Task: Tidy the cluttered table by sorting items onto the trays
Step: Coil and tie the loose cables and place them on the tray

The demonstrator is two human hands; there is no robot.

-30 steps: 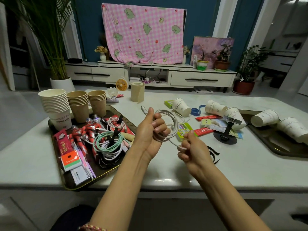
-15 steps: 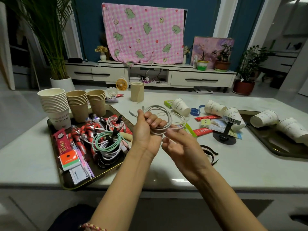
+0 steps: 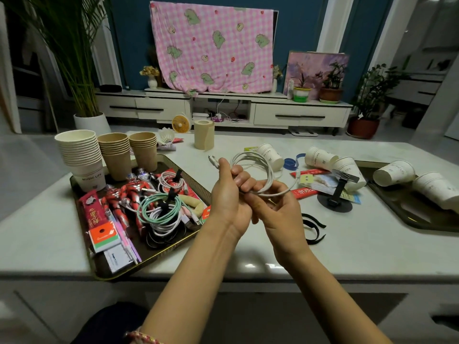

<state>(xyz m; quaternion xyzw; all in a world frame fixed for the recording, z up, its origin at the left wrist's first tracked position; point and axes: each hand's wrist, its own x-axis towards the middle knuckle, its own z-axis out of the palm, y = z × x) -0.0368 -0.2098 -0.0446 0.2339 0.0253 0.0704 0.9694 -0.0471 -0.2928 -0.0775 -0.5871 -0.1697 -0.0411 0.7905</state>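
My left hand (image 3: 227, 194) grips a coiled white cable (image 3: 258, 167) above the table, one plug end sticking out past the thumb. My right hand (image 3: 278, 211) is just below the coil, fingers curled round its lower strand. The left tray (image 3: 173, 247) holds stacked paper cups (image 3: 82, 157), red toy figures (image 3: 129, 192), bundled cables (image 3: 161, 209) and small boxes. The right tray (image 3: 417, 222) holds two white cups on their sides (image 3: 395, 173).
Loose on the table lie tipped white cups (image 3: 320, 158), a blue tape ring (image 3: 291, 163), red sachets (image 3: 304, 193), a black phone stand (image 3: 335, 197), black straps (image 3: 314, 228), a tape roll (image 3: 204, 137) and a small fan (image 3: 180, 124). The table's front edge is near my forearms.
The right hand moved up and left from the cable's loose end to the coil's underside. The loose strand is now gathered into the loop. The left hand rose slightly.
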